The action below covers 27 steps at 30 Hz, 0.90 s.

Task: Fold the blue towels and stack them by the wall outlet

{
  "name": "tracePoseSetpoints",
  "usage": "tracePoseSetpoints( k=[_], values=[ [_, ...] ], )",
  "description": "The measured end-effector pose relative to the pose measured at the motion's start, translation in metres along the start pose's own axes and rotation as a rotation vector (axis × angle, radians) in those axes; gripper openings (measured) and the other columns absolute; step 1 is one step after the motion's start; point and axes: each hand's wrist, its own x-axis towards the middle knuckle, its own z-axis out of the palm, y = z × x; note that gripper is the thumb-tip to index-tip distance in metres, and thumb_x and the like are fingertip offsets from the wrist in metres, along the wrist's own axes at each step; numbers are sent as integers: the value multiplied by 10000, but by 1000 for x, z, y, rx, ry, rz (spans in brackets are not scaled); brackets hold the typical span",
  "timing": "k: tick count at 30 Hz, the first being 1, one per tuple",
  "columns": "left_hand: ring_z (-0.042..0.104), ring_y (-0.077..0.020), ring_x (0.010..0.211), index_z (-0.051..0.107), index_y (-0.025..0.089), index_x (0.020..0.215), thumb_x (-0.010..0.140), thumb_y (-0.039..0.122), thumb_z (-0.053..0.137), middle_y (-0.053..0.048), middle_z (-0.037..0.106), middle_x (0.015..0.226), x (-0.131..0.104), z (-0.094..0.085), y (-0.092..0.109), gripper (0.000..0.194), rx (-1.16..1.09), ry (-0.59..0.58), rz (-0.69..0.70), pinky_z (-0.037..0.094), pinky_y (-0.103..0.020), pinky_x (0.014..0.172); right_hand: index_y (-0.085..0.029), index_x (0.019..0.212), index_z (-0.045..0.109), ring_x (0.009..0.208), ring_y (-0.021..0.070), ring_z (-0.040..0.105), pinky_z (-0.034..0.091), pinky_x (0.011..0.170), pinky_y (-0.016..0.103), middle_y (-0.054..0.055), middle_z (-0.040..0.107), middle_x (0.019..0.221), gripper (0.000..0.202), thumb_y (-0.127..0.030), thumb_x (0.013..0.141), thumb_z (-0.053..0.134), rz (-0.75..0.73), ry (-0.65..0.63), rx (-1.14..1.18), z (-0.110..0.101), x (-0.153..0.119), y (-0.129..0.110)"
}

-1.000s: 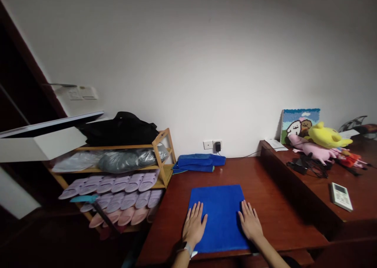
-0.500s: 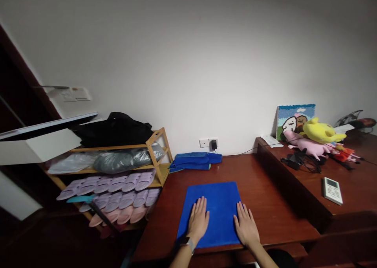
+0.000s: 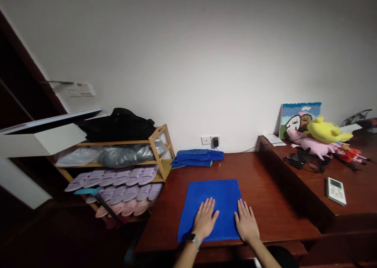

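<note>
A blue cloth (image 3: pixel 219 193) lies spread flat on the reddish-brown wooden table (image 3: pixel 165 221), close to its front edge. My left hand (image 3: pixel 205 219) rests palm down on the lower middle of the cloth, fingers stretched out; a watch is on that wrist. Over the cloth's right edge lies my right hand (image 3: pixel 246 223), also flat and open, partly on the cloth and partly on the wood. Neither hand grips anything. Farther back, against the wall, sits a pile of folded blue cloths (image 3: pixel 193 158).
A wooden rack (image 3: pixel 160 154) with slippers (image 3: pixel 122 177), plastic-wrapped items and a black bag (image 3: pixel 118 126) stands left. On the higher surface at right are plush toys (image 3: pixel 326 132), black cables (image 3: pixel 303 162), a white remote-like device (image 3: pixel 336 191) and a dog picture (image 3: pixel 300 118). A plugged adapter (image 3: pixel 216 142) is on the wall.
My left hand has slid right across the cloth, toward its middle. My right hand stays at the right edge. The view has shifted slightly.
</note>
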Motion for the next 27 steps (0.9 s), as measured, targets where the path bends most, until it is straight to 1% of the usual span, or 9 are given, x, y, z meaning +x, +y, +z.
tracePoseSetpoints(
  k=[2, 4, 6, 8, 15, 20, 22, 24, 27],
  values=[
    [223, -229, 1557, 259, 208, 1617, 1050, 589, 152, -39, 258, 1679, -21, -7, -46, 691, 54, 11, -132, 198, -472, 1277, -130, 1615, 189, 1575, 215, 119, 86, 1285, 429, 21, 157, 1694, 711, -500, 1010, 145, 1, 3, -8, 0, -1, 0],
    [228, -222, 1554, 240, 207, 1620, 1056, 555, 161, -38, 250, 1681, -39, -10, -83, 668, 98, 38, -217, 215, -466, 1270, -129, 1615, 185, 1575, 216, 119, 83, 1286, 428, 20, 156, 1695, 712, -503, 1011, 148, 3, 3, -19, 1, -1, 0],
    [231, -212, 1553, 223, 214, 1624, 1062, 498, 165, -29, 253, 1680, -50, -8, -104, 633, 129, 66, -250, 222, -460, 1268, -124, 1615, 180, 1575, 215, 119, 82, 1287, 428, 21, 158, 1695, 712, -502, 1012, 154, 8, 1, -29, 3, 0, 0],
    [230, -207, 1553, 220, 215, 1624, 1063, 449, 165, -22, 258, 1678, -55, -5, -109, 610, 145, 83, -260, 219, -459, 1270, -131, 1616, 178, 1574, 212, 122, 89, 1287, 434, 20, 166, 1694, 707, -499, 1012, 163, 12, 0, -30, 4, 1, 0],
    [203, -185, 1558, 236, 179, 1619, 1057, 425, 153, -22, 221, 1686, -54, -10, -97, 620, 130, 60, -277, 189, -440, 1279, -143, 1615, 212, 1570, 219, 138, 114, 1287, 449, 25, 204, 1686, 698, -500, 1021, 135, -13, 54, -8, 3, -12, 4],
    [220, -202, 1553, 250, 176, 1616, 1054, 470, 187, -42, 235, 1680, -55, -12, -105, 638, 118, 80, -271, 205, -455, 1276, -199, 1611, 258, 1564, 237, 166, 147, 1285, 479, -5, 201, 1676, 683, -532, 1022, 166, -76, 76, 28, 17, -40, 12],
    [238, -217, 1548, 260, 187, 1615, 1054, 463, 214, -50, 264, 1672, -55, -14, -102, 627, 123, 118, -258, 214, -473, 1274, -202, 1604, 287, 1561, 243, 180, 152, 1286, 487, -4, 213, 1671, 670, -520, 1021, 196, -86, 88, 20, 24, -46, 13],
    [243, -227, 1548, 259, 191, 1616, 1059, 449, 231, -55, 275, 1670, -55, -16, -86, 614, 122, 166, -215, 217, -485, 1276, -194, 1597, 308, 1561, 246, 183, 153, 1287, 491, 4, 213, 1670, 655, -492, 1022, 210, -84, 114, 9, 28, -48, 13],
    [234, -223, 1553, 206, 223, 1627, 1077, 436, 216, -32, 246, 1683, -50, -15, -31, 590, 80, 198, -44, 234, -476, 1279, -176, 1591, 320, 1563, 248, 172, 148, 1290, 487, 17, 219, 1671, 649, -471, 1025, 203, -90, 118, -6, 30, -46, 12]
  ],
)
